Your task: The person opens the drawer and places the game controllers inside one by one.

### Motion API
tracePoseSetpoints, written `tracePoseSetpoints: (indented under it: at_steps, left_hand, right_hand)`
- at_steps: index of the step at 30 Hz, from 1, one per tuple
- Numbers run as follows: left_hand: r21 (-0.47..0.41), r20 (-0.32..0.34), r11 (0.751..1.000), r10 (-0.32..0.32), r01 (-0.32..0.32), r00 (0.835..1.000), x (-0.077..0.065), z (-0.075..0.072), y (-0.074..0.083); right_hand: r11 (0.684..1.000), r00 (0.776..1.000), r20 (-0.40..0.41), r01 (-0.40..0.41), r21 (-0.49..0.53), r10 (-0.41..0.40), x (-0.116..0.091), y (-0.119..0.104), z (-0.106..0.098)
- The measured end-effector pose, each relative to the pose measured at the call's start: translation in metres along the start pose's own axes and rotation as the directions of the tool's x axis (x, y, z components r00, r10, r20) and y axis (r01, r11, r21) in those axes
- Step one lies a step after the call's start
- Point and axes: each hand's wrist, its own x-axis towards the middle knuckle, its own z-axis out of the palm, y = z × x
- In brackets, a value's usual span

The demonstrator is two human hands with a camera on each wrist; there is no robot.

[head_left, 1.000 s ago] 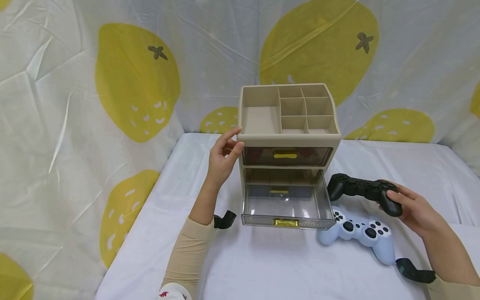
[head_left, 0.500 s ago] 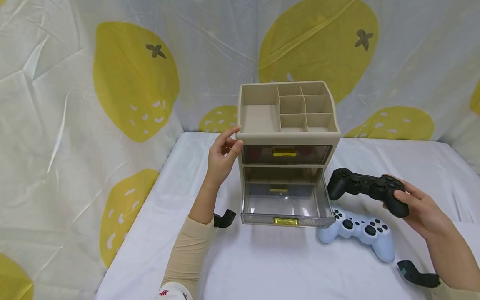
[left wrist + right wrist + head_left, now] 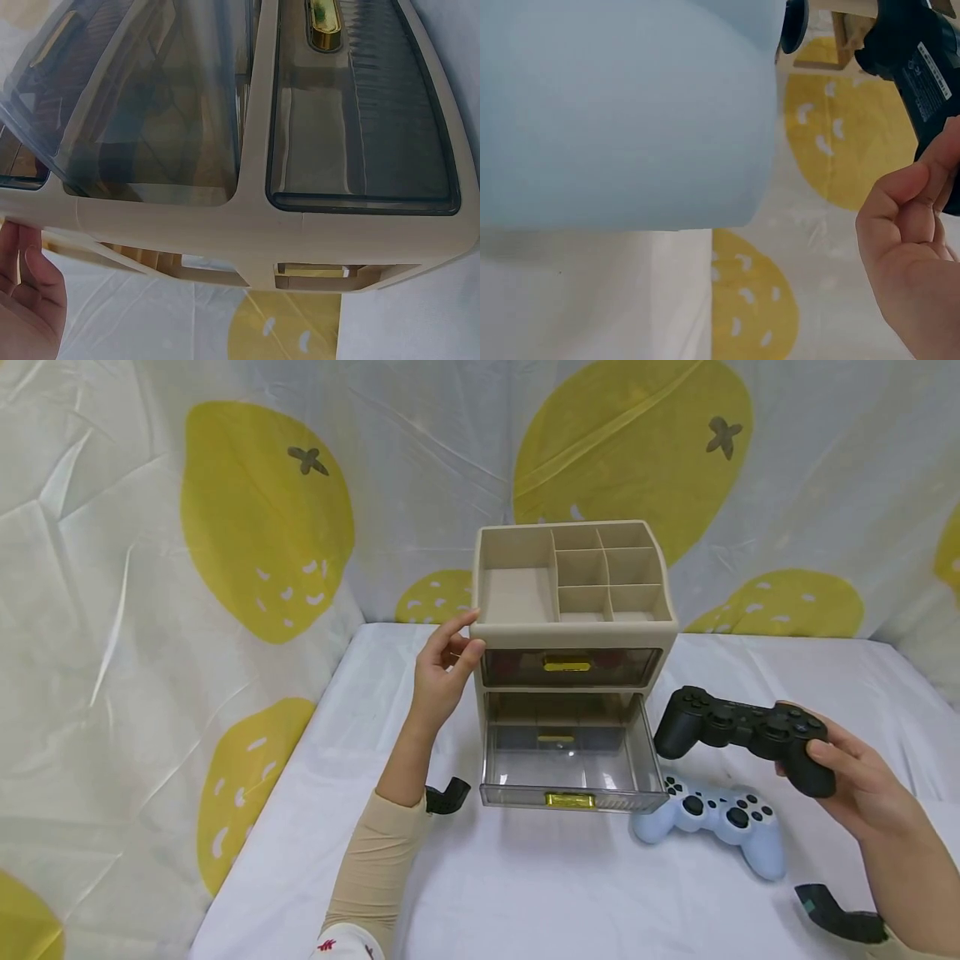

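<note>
A beige desktop drawer organizer stands on the table, its top split into several compartments. Below a shut upper drawer, a clear drawer with a gold handle is pulled out. My left hand holds the organizer's left front edge with index finger and thumb; the left wrist view shows these fingers against its frame. In my right hand, a black game controller is gripped by one handle, raised right of the pulled-out drawer. Under it, a light blue game controller lies on the table.
A white cloth covers the table. Behind and to the left hangs a lemon-print curtain. Black curved pieces sit at both wrists, one at the left and one at the right. The blue controller lies close to the drawer's right front corner.
My right hand has moved slightly right with the black controller, whose left end has risen a little. The left hand keeps its place on the organizer. The view has shifted slightly.
</note>
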Motion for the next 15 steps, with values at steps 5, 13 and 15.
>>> tracePoseSetpoints:
  at_steps: [5, 13, 15]
  left_hand:
    - [0.002, 0.005, 1.0, -0.015, 0.015, 1.0, 0.0, 0.0, 0.001]
    - [0.004, 0.008, 1.0, -0.016, 0.016, 1.0, 0.0, 0.0, 0.001]
    - [0.004, 0.007, 1.0, -0.015, 0.015, 1.0, 0.0, 0.0, 0.002]
  right_hand:
    - [0.998, 1.0, 0.01, 0.026, 0.064, -0.027, -0.001, -0.004, 0.007]
    - [0.993, 0.999, 0.014, 0.037, 0.108, -0.039, -0.002, -0.012, 0.016]
    - [0.993, 0.999, 0.028, 0.04, 0.109, -0.044, -0.002, -0.014, 0.018]
